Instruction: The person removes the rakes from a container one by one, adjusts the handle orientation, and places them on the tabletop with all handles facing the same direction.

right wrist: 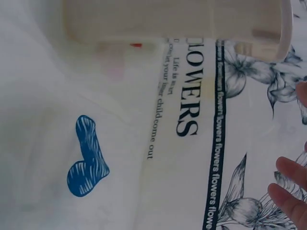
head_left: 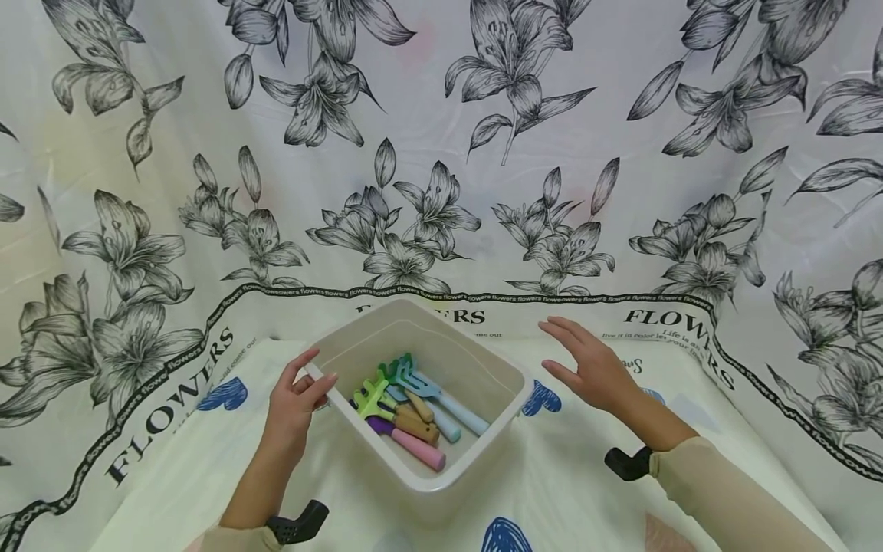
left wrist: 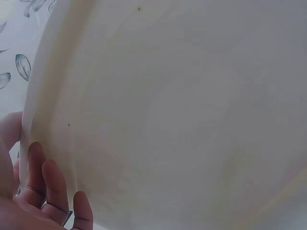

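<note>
A cream plastic bin (head_left: 421, 333) stands in the middle of the head view, one corner toward me. My left hand (head_left: 290, 406) grips its rim at the left corner, thumb and fingers on either side of the wall. In the left wrist view those fingers (left wrist: 55, 191) lie against the bin's outer side (left wrist: 168, 115). Inside lie small garden hand tools: a lime-green rake (head_left: 372, 399) with a wooden handle, light blue tools (head_left: 458, 410), and one with a pink handle (head_left: 419, 451). To the right of the bin, my right hand (head_left: 593, 368) hovers with fingers spread, touching nothing.
A pale cloth (head_left: 572, 475) with blue hearts (head_left: 507, 537) covers the surface beneath the bin. Behind and at the sides hangs a white curtain (head_left: 428, 92) printed with black lilies. A dark lettered band (head_left: 524, 297) runs along its lower part.
</note>
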Available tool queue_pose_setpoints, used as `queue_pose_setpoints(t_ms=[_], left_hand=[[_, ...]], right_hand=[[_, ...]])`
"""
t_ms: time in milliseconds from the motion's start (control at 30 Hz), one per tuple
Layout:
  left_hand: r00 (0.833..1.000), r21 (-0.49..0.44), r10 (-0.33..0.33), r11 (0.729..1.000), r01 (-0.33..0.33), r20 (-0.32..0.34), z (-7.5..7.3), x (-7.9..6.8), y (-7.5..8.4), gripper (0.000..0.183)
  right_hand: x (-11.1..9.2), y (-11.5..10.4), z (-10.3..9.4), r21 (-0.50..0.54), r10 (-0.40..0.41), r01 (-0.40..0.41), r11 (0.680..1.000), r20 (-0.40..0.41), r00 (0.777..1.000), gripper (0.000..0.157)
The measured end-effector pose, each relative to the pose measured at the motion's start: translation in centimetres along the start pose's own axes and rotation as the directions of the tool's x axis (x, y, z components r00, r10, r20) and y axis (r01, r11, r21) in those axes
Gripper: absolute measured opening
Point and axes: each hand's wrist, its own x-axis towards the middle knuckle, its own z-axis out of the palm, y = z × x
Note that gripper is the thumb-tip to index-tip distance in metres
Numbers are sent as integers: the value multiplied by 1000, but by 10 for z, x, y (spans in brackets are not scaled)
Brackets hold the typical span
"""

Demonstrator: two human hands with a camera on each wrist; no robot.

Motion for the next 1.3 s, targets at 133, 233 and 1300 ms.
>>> queue_pose_setpoints(t_ms=[133, 233, 1300], left_hand=[[1000, -51, -9, 999, 8, -19, 2, -1, -1, 66], [1000, -70, -3, 998, 1, -30, 4, -2, -3, 66], [986, -170, -21, 985, -7, -165, 15, -6, -11, 62]], right_hand=[[15, -8, -3, 14, -44, 44, 999, -4, 999, 68], [25, -13, -3, 37, -53, 53, 998, 11, 999, 68], [121, -90, 11, 523, -21, -282, 804, 500, 866, 76]])
